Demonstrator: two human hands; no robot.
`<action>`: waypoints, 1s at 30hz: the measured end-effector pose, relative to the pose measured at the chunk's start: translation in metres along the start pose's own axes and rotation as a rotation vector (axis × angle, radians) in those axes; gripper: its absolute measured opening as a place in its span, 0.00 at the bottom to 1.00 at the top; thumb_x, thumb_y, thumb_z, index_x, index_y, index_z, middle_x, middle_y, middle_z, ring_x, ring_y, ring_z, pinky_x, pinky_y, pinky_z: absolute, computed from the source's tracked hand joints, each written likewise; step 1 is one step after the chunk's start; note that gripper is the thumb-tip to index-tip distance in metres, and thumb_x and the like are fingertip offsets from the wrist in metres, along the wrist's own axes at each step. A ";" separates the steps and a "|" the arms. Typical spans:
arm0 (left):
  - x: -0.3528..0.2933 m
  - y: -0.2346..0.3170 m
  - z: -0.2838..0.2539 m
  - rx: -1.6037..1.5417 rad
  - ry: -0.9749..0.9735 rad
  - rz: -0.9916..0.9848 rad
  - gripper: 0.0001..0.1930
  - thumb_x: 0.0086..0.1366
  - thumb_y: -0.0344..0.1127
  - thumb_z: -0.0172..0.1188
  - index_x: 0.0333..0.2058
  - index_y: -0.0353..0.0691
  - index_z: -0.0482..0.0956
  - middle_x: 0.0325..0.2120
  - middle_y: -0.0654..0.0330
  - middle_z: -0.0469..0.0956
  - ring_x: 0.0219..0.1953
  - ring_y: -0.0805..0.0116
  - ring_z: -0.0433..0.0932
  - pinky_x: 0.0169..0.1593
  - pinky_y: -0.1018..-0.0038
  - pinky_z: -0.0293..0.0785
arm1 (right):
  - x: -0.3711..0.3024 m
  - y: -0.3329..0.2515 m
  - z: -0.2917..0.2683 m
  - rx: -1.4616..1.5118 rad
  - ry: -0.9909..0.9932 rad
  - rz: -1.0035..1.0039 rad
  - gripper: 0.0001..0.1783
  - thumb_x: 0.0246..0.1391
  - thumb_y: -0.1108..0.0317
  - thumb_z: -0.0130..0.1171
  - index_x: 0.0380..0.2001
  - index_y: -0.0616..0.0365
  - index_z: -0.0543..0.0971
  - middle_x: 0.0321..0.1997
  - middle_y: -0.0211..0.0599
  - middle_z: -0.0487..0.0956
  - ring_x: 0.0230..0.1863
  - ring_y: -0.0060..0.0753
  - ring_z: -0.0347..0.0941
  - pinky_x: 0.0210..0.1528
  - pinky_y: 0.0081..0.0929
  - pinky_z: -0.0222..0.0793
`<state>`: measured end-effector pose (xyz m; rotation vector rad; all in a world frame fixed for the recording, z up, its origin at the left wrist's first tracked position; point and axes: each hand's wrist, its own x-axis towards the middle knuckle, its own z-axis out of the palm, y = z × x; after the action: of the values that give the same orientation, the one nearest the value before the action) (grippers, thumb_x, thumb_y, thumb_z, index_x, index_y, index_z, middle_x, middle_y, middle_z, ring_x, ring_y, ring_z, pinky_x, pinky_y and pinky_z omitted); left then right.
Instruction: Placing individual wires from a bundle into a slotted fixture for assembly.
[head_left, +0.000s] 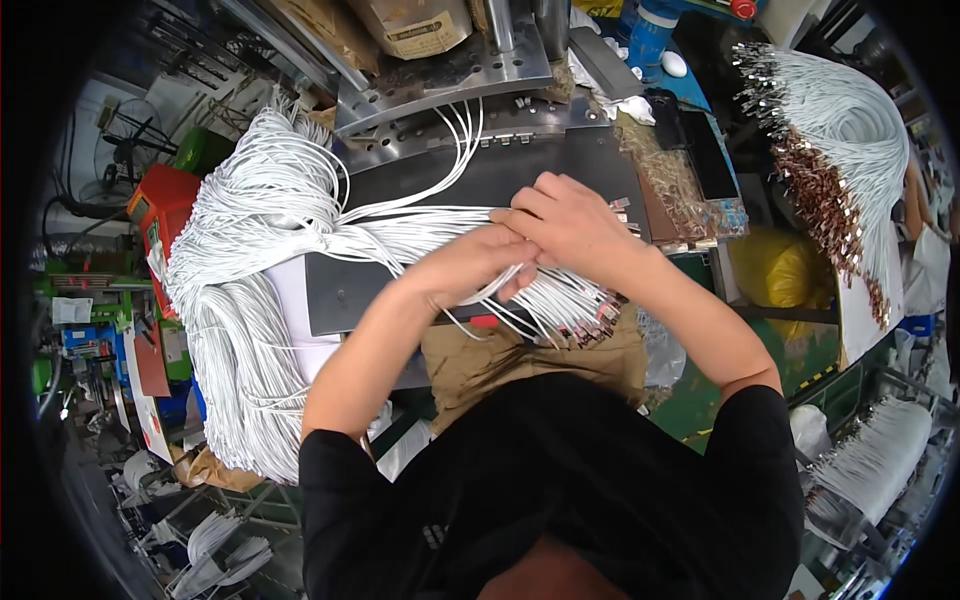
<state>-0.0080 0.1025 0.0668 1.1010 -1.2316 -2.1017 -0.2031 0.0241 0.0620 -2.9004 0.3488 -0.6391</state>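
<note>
A thick bunch of white cables [430,232] runs from the left across the dark work plate to my hands. My left hand [475,262] is closed around the bunch from the near side. Over its top, my right hand [570,225] curls with bent fingers against the left, gripping the same cables; the fingertips are partly hidden. Past my hands the cable ends [580,318], with small dark and reddish tips, fan out above my lap. A few white cables [470,145] loop up from the bunch into the metal press.
A steel press [440,85] stands ahead of me. The large cable heap [250,210] spills over the left side beside a red box [165,215]. At right lie a phone-like black slab [708,155], a blue bottle [655,40] and another coiled cable bundle [845,120].
</note>
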 end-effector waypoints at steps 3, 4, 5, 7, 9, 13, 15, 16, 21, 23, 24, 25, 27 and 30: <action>0.010 -0.021 -0.007 -0.045 0.138 0.044 0.15 0.74 0.42 0.50 0.42 0.35 0.78 0.22 0.68 0.73 0.19 0.81 0.65 0.22 0.81 0.57 | 0.003 0.027 0.012 0.456 0.425 0.649 0.17 0.57 0.64 0.60 0.49 0.58 0.79 0.41 0.36 0.80 0.38 0.39 0.74 0.48 0.35 0.72; 0.015 -0.026 -0.010 -0.044 0.268 -0.010 0.16 0.74 0.42 0.50 0.43 0.34 0.78 0.22 0.68 0.73 0.19 0.82 0.64 0.21 0.83 0.56 | 0.006 0.037 0.014 0.677 0.672 0.988 0.18 0.57 0.64 0.60 0.50 0.59 0.79 0.42 0.37 0.81 0.38 0.39 0.74 0.49 0.35 0.72; 0.022 -0.029 -0.013 -0.053 0.204 0.044 0.16 0.74 0.42 0.50 0.43 0.34 0.78 0.22 0.68 0.73 0.19 0.82 0.64 0.21 0.83 0.56 | 0.007 0.036 0.025 0.708 0.609 0.932 0.18 0.57 0.64 0.60 0.50 0.59 0.79 0.42 0.37 0.81 0.38 0.39 0.74 0.49 0.35 0.72; 0.037 -0.028 -0.021 0.047 0.319 0.026 0.15 0.75 0.41 0.49 0.44 0.34 0.78 0.23 0.68 0.73 0.19 0.84 0.63 0.21 0.84 0.54 | 0.013 0.042 0.039 0.948 0.282 0.611 0.19 0.58 0.64 0.58 0.51 0.58 0.78 0.43 0.41 0.82 0.44 0.40 0.76 0.51 0.35 0.71; 0.048 -0.021 -0.032 0.109 0.376 0.026 0.15 0.75 0.40 0.49 0.44 0.34 0.78 0.23 0.68 0.73 0.19 0.84 0.63 0.21 0.85 0.53 | 0.016 0.054 0.050 1.040 0.125 0.434 0.19 0.58 0.64 0.58 0.52 0.58 0.78 0.44 0.43 0.82 0.47 0.41 0.76 0.53 0.36 0.71; 0.064 -0.008 -0.054 -0.001 0.552 0.189 0.14 0.74 0.39 0.51 0.45 0.33 0.78 0.26 0.65 0.77 0.20 0.82 0.65 0.23 0.83 0.59 | 0.012 0.082 0.067 0.028 0.325 0.376 0.21 0.59 0.67 0.55 0.54 0.62 0.75 0.46 0.47 0.81 0.48 0.43 0.77 0.53 0.39 0.70; 0.070 -0.004 -0.065 -0.208 0.620 0.173 0.15 0.73 0.39 0.52 0.45 0.33 0.78 0.29 0.62 0.80 0.21 0.80 0.67 0.25 0.82 0.63 | 0.004 0.090 0.074 -0.207 0.143 0.318 0.22 0.58 0.69 0.54 0.55 0.65 0.74 0.47 0.50 0.79 0.47 0.43 0.77 0.52 0.40 0.71; 0.071 -0.004 -0.070 -0.308 0.606 0.247 0.15 0.73 0.39 0.53 0.45 0.32 0.79 0.30 0.60 0.81 0.21 0.79 0.68 0.27 0.81 0.65 | 0.000 0.093 0.077 -0.325 0.099 0.247 0.22 0.58 0.70 0.53 0.56 0.66 0.73 0.47 0.52 0.78 0.46 0.44 0.77 0.52 0.40 0.72; 0.075 -0.017 -0.076 -0.265 0.530 0.189 0.16 0.71 0.40 0.56 0.46 0.31 0.79 0.35 0.53 0.84 0.25 0.75 0.73 0.34 0.76 0.73 | -0.012 0.083 0.083 -0.224 0.115 0.274 0.26 0.55 0.70 0.55 0.57 0.68 0.72 0.48 0.50 0.77 0.39 0.40 0.76 0.48 0.39 0.73; 0.075 -0.025 -0.073 -0.167 0.509 0.151 0.15 0.70 0.41 0.57 0.44 0.33 0.80 0.32 0.58 0.82 0.24 0.77 0.73 0.31 0.79 0.70 | -0.011 0.082 0.079 -0.002 0.216 0.433 0.24 0.54 0.69 0.54 0.54 0.67 0.74 0.43 0.49 0.78 0.37 0.39 0.76 0.45 0.36 0.73; 0.074 -0.028 -0.071 -0.116 0.494 0.115 0.14 0.70 0.41 0.58 0.43 0.34 0.80 0.30 0.61 0.82 0.24 0.78 0.73 0.30 0.81 0.69 | -0.009 0.082 0.077 0.115 0.210 0.520 0.23 0.54 0.69 0.54 0.53 0.66 0.76 0.40 0.48 0.79 0.36 0.39 0.77 0.44 0.35 0.74; 0.075 -0.030 -0.070 -0.122 0.490 0.119 0.14 0.70 0.41 0.58 0.43 0.34 0.80 0.30 0.61 0.82 0.24 0.78 0.73 0.30 0.81 0.69 | -0.007 0.084 0.074 0.114 0.262 0.526 0.23 0.54 0.69 0.54 0.53 0.66 0.76 0.40 0.48 0.79 0.36 0.39 0.77 0.44 0.35 0.74; 0.075 -0.031 -0.069 -0.033 0.464 0.100 0.14 0.69 0.41 0.60 0.41 0.35 0.81 0.28 0.64 0.80 0.24 0.79 0.72 0.30 0.82 0.69 | -0.003 0.089 0.070 0.760 0.163 0.922 0.22 0.55 0.66 0.53 0.50 0.66 0.78 0.36 0.47 0.80 0.38 0.42 0.78 0.44 0.34 0.73; 0.078 -0.027 -0.067 0.019 0.447 0.073 0.13 0.68 0.42 0.61 0.39 0.36 0.81 0.25 0.67 0.78 0.24 0.80 0.72 0.30 0.83 0.68 | -0.001 0.090 0.072 1.054 0.191 1.089 0.21 0.56 0.63 0.52 0.47 0.66 0.80 0.34 0.47 0.82 0.38 0.42 0.80 0.45 0.33 0.73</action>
<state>0.0028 0.0264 -0.0067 1.4138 -1.0550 -1.6679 -0.1901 -0.0551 -0.0206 -1.3539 1.0748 -0.5906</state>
